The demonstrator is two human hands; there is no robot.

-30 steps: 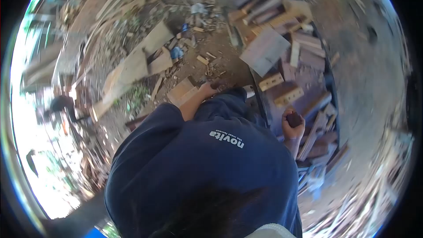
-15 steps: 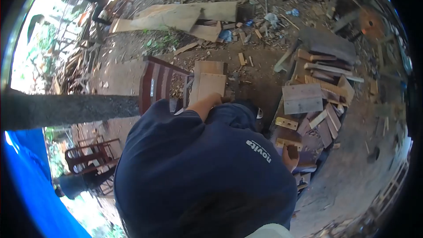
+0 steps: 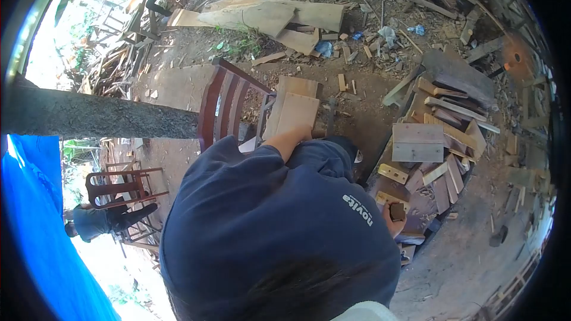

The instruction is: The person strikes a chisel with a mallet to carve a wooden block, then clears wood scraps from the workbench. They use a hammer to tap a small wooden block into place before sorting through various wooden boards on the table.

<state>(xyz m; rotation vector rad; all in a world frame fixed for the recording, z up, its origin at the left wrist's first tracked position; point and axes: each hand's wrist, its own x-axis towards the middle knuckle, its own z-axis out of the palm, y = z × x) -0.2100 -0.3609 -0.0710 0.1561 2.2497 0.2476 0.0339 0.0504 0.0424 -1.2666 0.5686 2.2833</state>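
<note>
In the head view my left hand (image 3: 303, 133) lies at the near edge of a light brown flat panel (image 3: 298, 112); its fingers are mostly hidden. A dark red slatted wooden chair (image 3: 229, 104) stands just left of that panel. My right hand (image 3: 392, 224), at the bench on the right, has its fingers closed around a small dark brown block (image 3: 397, 211). Beside that hand lies a pale yellowish wood piece (image 3: 389, 198), and another one with holes (image 3: 393, 173) sits a little farther off.
A greyish square board (image 3: 418, 142) and several wood offcuts (image 3: 452, 181) crowd the bench. A tree trunk (image 3: 101, 110) stands at left, near a blue tarp (image 3: 35, 220). Large planks (image 3: 262, 15) lie ahead on littered ground. Two other people (image 3: 92, 223) are at the left.
The view has shifted, so the surroundings appear farther right. My right hand has turned, and the dark block's face shows more clearly. My left hand remains at the panel.
</note>
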